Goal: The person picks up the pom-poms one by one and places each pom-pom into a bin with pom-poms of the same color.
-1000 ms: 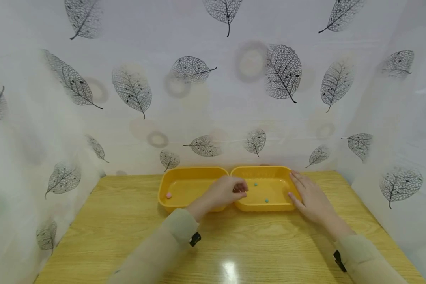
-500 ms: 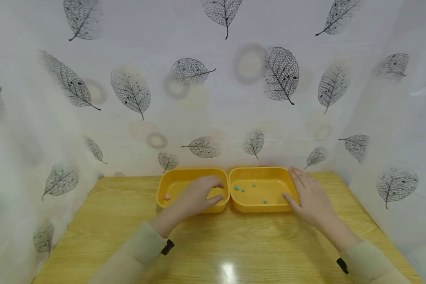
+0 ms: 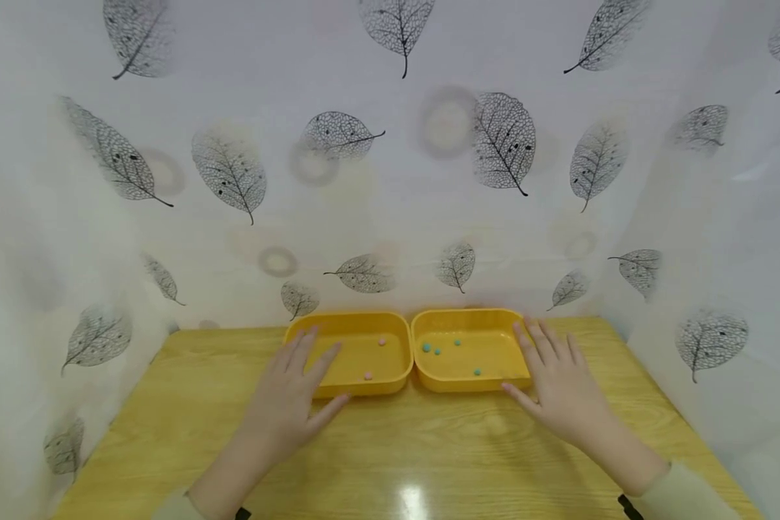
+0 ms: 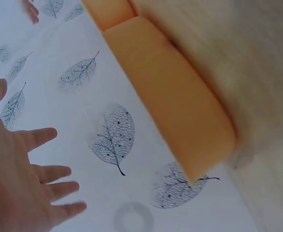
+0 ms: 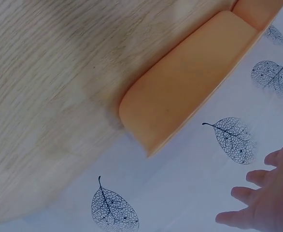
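Two yellow trays sit side by side at the back of a wooden table. The left tray (image 3: 395, 386) holds two small pink beads (image 3: 367, 375). The right tray (image 3: 494, 385) holds several small teal beads (image 3: 427, 348). My left hand (image 3: 290, 404) lies open, fingers spread, over the left tray's near-left corner, holding nothing. My right hand (image 3: 555, 390) is open too, fingers straight, at the right tray's right edge. From the left wrist view I see the left tray's outer wall (image 4: 173, 101) and my spread left hand (image 4: 21, 186). The right wrist view shows the right tray's wall (image 5: 187, 84) and my fingertips (image 5: 257, 200).
A white curtain printed with grey leaves (image 3: 503, 141) closes in the table at the back and on both sides. The wooden tabletop (image 3: 416, 455) stretches bare in front of the trays, with a light glare near the front edge.
My left hand has drawn back leftward from the trays' middle and opened flat by the left tray. Pink beads show in the left tray, and more teal beads show in the right tray.
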Demonstrator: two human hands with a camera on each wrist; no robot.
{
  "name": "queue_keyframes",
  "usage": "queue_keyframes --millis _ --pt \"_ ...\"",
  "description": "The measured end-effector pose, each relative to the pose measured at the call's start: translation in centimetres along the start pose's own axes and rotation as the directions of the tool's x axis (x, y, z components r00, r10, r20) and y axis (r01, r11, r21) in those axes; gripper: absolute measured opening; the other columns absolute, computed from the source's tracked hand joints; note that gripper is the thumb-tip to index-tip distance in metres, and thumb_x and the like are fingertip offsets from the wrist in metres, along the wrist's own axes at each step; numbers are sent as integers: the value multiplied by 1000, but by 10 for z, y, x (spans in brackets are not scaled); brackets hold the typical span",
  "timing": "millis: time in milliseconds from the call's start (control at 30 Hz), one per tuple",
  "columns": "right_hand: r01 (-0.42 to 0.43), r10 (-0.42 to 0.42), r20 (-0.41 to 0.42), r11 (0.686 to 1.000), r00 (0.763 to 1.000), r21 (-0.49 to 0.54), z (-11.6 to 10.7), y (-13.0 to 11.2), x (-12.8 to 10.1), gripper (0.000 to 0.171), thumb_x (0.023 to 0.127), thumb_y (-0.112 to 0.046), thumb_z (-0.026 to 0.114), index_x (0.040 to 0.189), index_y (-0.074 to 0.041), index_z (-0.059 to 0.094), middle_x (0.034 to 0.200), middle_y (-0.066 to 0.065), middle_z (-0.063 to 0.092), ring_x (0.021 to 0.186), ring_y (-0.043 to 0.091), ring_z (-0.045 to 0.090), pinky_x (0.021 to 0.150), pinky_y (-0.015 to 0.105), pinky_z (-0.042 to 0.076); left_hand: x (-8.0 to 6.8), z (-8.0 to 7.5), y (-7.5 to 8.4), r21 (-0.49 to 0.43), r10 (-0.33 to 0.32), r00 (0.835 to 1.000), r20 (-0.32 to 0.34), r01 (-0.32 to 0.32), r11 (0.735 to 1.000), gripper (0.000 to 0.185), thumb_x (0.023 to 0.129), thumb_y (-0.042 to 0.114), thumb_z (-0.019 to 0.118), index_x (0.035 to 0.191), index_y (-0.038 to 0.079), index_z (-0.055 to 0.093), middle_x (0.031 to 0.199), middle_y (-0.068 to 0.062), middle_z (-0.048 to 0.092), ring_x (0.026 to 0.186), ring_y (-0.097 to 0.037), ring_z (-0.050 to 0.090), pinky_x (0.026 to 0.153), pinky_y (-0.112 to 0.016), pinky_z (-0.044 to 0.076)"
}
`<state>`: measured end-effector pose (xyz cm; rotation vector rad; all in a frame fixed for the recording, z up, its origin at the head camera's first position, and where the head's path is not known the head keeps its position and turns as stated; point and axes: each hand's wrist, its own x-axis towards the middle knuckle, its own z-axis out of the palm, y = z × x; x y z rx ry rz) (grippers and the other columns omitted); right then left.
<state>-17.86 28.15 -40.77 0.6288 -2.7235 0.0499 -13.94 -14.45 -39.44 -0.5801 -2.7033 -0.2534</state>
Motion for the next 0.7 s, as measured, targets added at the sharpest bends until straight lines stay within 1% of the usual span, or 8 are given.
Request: queue_keyframes --millis 67,133,167,267,400,500,567,700 --pt "-8 9 29 1000 1000 -24 -1 -3 -2 103 99 -60 63 172 -10 9 176 23 18 156 53 28 120 83 25 -9 2 -2 12 -55 998 11 55 998 76 98 55 67 162 20 46 172 -25 30 156 -53 33 124 -74 29" --pt "-23 25 59 999 998 -33 -3 -7 -3 104 99 -63 62 173 -15 7 178 21 13 156 54 27 118 86 23 -16 3 -3 28 -118 993 29 117 993 78 98 59 66 164 25 43 175 -24 22 157 -58 24 121 -82 23" --pt "-29 31 68 999 997 -40 -2 -8 -4 104 98 -64 62 173 -16 8 178 21 12 156 54 26 116 88 23 -19 4 -3 42 -150 988 38 149 988 79 97 62 65 165 28 41 176 -24 18 157 -61 20 118 -86 21" --pt "-63 68 97 997 993 -52 -1 -13 -4 106 95 -72 62 173 -24 8 178 20 9 157 57 24 108 94 21 -24 5 -4 91 -254 964 74 247 965 85 95 70 62 167 35 33 177 -27 8 154 -70 12 108 -95 14" --pt "-141 146 153 989 977 -44 -2 -21 -5 113 89 -78 64 172 -35 0 179 21 3 157 62 17 98 101 13 -25 8 -7 158 -353 930 97 336 928 95 92 81 58 170 42 19 175 -31 2 150 -76 8 96 -100 11" --pt "-196 196 186 980 963 -19 -4 -26 -7 116 87 -78 67 172 -37 -1 178 24 -1 156 65 13 95 102 6 -25 9 -12 163 -402 908 119 382 910 98 90 87 51 170 44 14 175 -32 -3 148 -78 4 93 -102 9" --pt "-217 216 192 976 957 -13 -4 -27 -9 115 87 -79 66 172 -36 3 178 25 -1 156 66 13 95 102 5 -25 9 -14 150 -425 894 143 404 902 97 90 90 46 170 44 13 175 -32 -6 148 -78 2 92 -102 7" --pt "-236 235 201 972 951 -18 -3 -27 -12 114 87 -82 63 172 -34 5 177 26 1 156 65 13 95 102 6 -26 9 -16 120 -441 880 176 425 897 96 90 90 45 170 44 16 174 -32 -10 148 -78 -2 92 -103 4"
